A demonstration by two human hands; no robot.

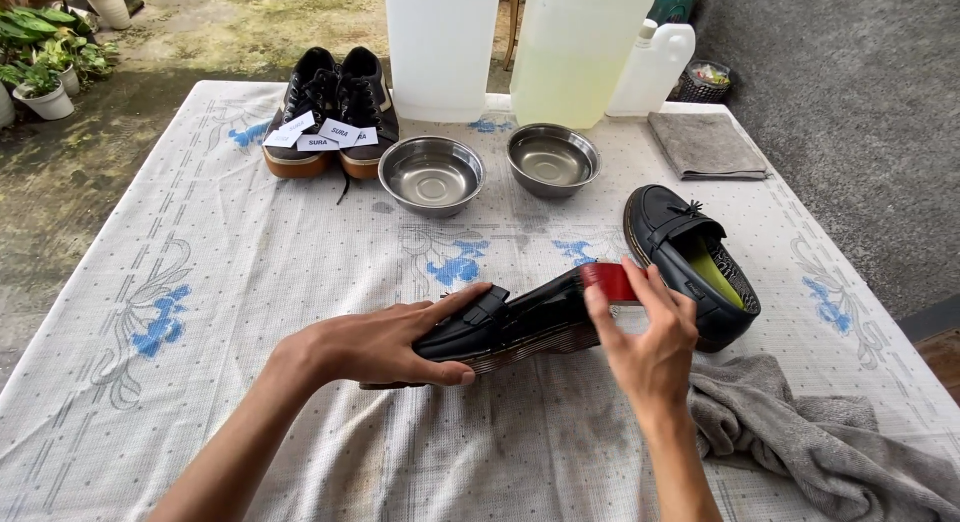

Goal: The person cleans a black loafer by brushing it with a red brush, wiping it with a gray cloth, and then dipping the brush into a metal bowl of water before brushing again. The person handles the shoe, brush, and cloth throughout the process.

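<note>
Left hand [395, 344]: closed over toe/vamp of a black loafer [520, 317], thumb on top, fingers wrapped under sole edge. Loafer lies on its side, raised slightly off the tablecloth [250, 282], approx. centre-front of table.

Right hand [650, 342]: pinches a red brush block [610, 280] betw. thumb and fingers, block pressed against loafer's heel end.

2nd black loafer [690, 257]: upright on cloth, just right of the held one, yellow-green insole showing, touching neither hand.

Crumpled grey towel [810, 437]: front right, under right wrist area.

Rear row: 2 steel bowls [432, 174] [552, 160] side by side; pair of black sneakers [330, 112] w/ white paper tags at rear left; 2 large translucent jugs [442, 42] [580, 47] and 1 small white jerrycan [652, 70] behind bowls; folded grey cloth [705, 145] rear right.
</note>
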